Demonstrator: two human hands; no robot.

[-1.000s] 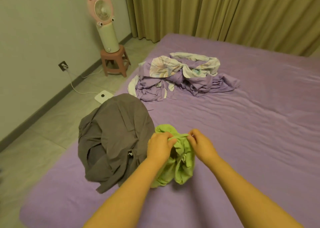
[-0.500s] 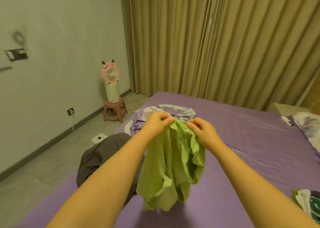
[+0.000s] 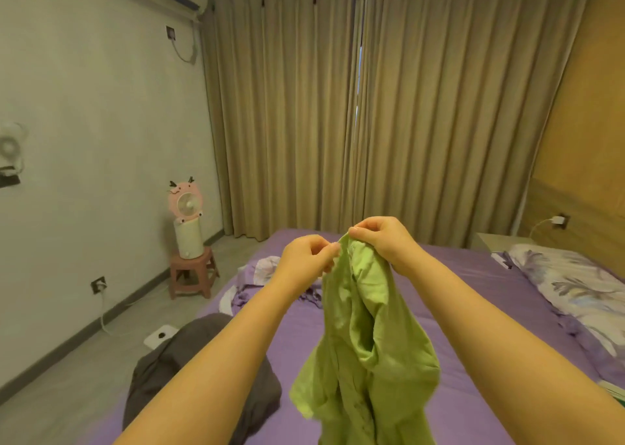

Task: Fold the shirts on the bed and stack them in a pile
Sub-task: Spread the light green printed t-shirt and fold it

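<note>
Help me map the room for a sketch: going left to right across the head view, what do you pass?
Wall socket → pink fan on its stool → grey garment → left hand → green shirt → right hand → floral pillow.

Matt, crumpled green cloth shirt [image 3: 362, 336]; smooth purple cloth bed sheet [image 3: 473, 309]; glossy plastic stool [image 3: 191, 272].

Shirt [image 3: 365, 336] hangs above bed [image 3: 473, 309]; stool [image 3: 191, 272] left.
</note>
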